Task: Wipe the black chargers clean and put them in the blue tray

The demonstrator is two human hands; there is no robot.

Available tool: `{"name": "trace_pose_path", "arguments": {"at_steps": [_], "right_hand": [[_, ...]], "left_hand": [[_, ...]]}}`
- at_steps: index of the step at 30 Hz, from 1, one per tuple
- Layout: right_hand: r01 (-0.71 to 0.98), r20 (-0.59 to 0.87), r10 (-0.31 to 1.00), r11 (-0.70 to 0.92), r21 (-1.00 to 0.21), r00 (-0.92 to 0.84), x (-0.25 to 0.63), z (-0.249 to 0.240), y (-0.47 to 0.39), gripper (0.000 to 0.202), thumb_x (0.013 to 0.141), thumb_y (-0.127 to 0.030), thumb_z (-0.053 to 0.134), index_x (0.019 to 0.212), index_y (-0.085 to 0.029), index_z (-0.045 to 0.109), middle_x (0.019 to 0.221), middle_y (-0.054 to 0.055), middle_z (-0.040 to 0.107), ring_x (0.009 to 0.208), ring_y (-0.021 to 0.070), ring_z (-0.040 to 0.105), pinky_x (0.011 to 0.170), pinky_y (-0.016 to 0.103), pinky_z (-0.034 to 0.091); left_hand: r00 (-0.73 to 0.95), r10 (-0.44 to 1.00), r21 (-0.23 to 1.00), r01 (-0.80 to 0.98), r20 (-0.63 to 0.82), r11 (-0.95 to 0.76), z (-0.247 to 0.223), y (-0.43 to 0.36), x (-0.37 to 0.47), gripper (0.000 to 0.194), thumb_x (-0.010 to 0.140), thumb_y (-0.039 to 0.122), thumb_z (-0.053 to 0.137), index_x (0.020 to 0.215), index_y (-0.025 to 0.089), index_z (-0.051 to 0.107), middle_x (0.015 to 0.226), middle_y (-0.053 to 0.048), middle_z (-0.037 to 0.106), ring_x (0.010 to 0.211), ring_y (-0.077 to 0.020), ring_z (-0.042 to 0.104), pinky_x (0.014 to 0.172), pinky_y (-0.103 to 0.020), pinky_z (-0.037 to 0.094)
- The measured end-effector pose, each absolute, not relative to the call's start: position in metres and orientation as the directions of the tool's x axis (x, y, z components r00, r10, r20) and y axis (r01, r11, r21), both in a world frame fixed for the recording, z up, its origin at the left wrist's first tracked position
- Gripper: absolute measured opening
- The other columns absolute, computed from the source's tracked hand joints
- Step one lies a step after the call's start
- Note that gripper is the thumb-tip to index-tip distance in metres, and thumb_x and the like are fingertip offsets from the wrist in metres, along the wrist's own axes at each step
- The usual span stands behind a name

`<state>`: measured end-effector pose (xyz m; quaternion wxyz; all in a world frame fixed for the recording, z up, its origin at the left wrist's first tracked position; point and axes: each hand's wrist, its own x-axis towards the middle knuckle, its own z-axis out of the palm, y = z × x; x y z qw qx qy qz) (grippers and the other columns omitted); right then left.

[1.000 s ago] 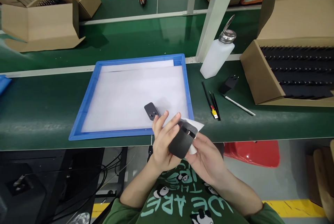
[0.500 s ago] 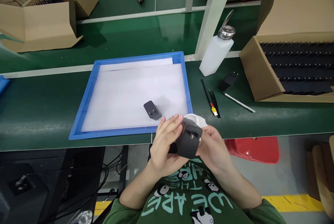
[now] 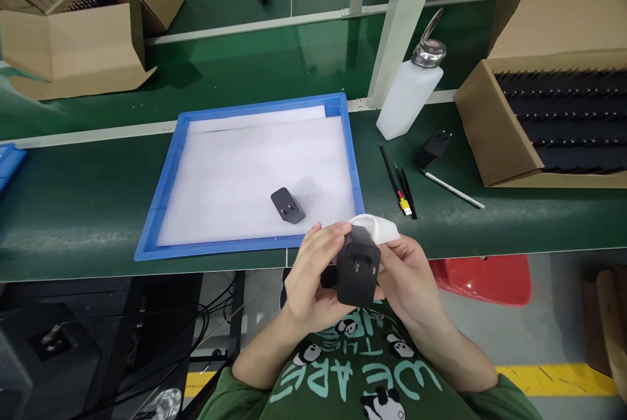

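Note:
Just past the table's front edge, my left hand is closed around a black plug-in charger, whose pins face up toward me. A second dark block seems to lie in the same palm, mostly hidden. My right hand pinches a white cloth against the charger's far right side; some of its fingers are hidden behind the charger. Another dark charger lies on the white sheet in the blue tray, with its two pin marks upward.
Right of the tray stand a white pump bottle, a short USB cable, black tweezers, a white stick and a black charger. An open carton holds rows of chargers. A metal post rises behind. A red stool sits below.
The charger in my left hand has turned, so its pin face looks more squarely up. The white cloth has shifted right and shows more. The view has moved slightly.

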<state>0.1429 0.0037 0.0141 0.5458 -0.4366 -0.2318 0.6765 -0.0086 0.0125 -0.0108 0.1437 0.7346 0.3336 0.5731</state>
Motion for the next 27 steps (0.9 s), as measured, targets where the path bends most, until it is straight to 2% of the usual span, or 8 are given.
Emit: {"name": "trace_pose_path", "arguments": {"at_steps": [8, 11, 13, 14, 16, 20, 23, 27], "right_hand": [[-0.424, -0.251, 0.967, -0.210, -0.881, 0.044, 0.149, 0.004, -0.002, 0.027, 0.084, -0.052, 0.084, 0.093, -0.026, 0.084, 0.077, 0.003, 0.078, 0.061, 0.0176, 0.067, 0.057, 0.028, 0.055], [-0.344, -0.125, 0.979, -0.062, -0.937, 0.162, 0.152, 0.004, -0.003, 0.021, 0.092, -0.044, 0.078, 0.105, -0.028, 0.083, 0.095, 0.004, 0.082, 0.084, 0.0240, 0.076, 0.074, 0.034, 0.063], [-0.271, 0.064, 0.977, 0.120, -0.955, 0.206, 0.156, 0.012, -0.002, 0.023, 0.101, -0.037, 0.066, 0.118, -0.030, 0.080, 0.117, 0.005, 0.079, 0.108, 0.0276, 0.075, 0.092, 0.041, 0.062], [-0.220, 0.167, 0.968, 0.207, -0.953, 0.187, 0.159, 0.018, -0.001, 0.026, 0.104, -0.032, 0.060, 0.122, -0.031, 0.078, 0.127, 0.005, 0.076, 0.118, 0.0280, 0.071, 0.099, 0.044, 0.060], [-0.076, 0.375, 0.927, 0.372, -0.925, -0.018, 0.168, 0.031, 0.006, 0.032, 0.105, -0.026, 0.054, 0.129, -0.032, 0.075, 0.141, 0.004, 0.069, 0.126, 0.0268, 0.067, 0.105, 0.044, 0.056], [0.061, 0.588, 0.656, 0.691, -0.721, -0.474, 0.185, 0.041, 0.024, 0.045, 0.102, -0.019, 0.056, 0.147, -0.025, 0.060, 0.140, 0.007, 0.070, 0.119, 0.0231, 0.072, 0.101, 0.040, 0.057], [0.081, 0.633, 0.626, 0.738, -0.670, -0.455, 0.192, 0.032, 0.030, 0.047, 0.104, -0.020, 0.058, 0.150, -0.026, 0.057, 0.136, 0.006, 0.072, 0.114, 0.0214, 0.075, 0.096, 0.037, 0.060], [0.131, 0.676, 0.638, 0.756, -0.642, -0.369, 0.197, 0.023, 0.028, 0.041, 0.105, -0.022, 0.060, 0.146, -0.027, 0.061, 0.124, 0.006, 0.077, 0.096, 0.0204, 0.080, 0.082, 0.034, 0.065]], "left_hand": [[0.146, 0.629, 0.558, 0.341, 0.763, -0.757, -0.004, 0.011, -0.011, 0.086, 0.079, 0.046, 0.090, 0.148, 0.011, 0.054, 0.122, -0.018, 0.077, 0.119, -0.0261, 0.075, 0.115, -0.042, 0.054], [0.145, 0.631, 0.559, 0.344, 0.762, -0.754, -0.004, 0.010, -0.012, 0.084, 0.080, 0.047, 0.089, 0.147, 0.011, 0.054, 0.122, -0.018, 0.077, 0.118, -0.0259, 0.075, 0.114, -0.042, 0.054], [0.153, 0.633, 0.560, 0.342, 0.759, -0.755, -0.004, 0.011, -0.013, 0.082, 0.081, 0.047, 0.088, 0.146, 0.010, 0.055, 0.122, -0.017, 0.077, 0.118, -0.0255, 0.075, 0.115, -0.041, 0.054], [0.160, 0.632, 0.560, 0.337, 0.758, -0.757, -0.004, 0.011, -0.014, 0.080, 0.082, 0.047, 0.087, 0.145, 0.010, 0.056, 0.122, -0.017, 0.077, 0.118, -0.0254, 0.075, 0.115, -0.041, 0.054], [0.188, 0.621, 0.552, 0.315, 0.761, -0.772, -0.002, 0.013, -0.016, 0.070, 0.087, 0.045, 0.082, 0.141, 0.009, 0.058, 0.119, -0.017, 0.077, 0.116, -0.0270, 0.075, 0.113, -0.044, 0.056], [0.251, 0.627, 0.574, 0.257, 0.737, -0.778, 0.002, 0.013, -0.019, 0.053, 0.094, 0.035, 0.074, 0.138, 0.009, 0.060, 0.116, -0.018, 0.078, 0.110, -0.0305, 0.076, 0.097, -0.047, 0.066], [0.250, 0.638, 0.598, 0.223, 0.728, -0.770, -0.001, 0.009, -0.017, 0.055, 0.090, 0.029, 0.077, 0.139, 0.008, 0.061, 0.119, -0.018, 0.076, 0.112, -0.0310, 0.075, 0.091, -0.043, 0.068], [0.200, 0.637, 0.610, 0.183, 0.745, -0.771, -0.008, 0.006, -0.012, 0.065, 0.086, 0.033, 0.084, 0.139, 0.005, 0.061, 0.119, -0.020, 0.075, 0.111, -0.0319, 0.075, 0.093, -0.043, 0.067]]}}
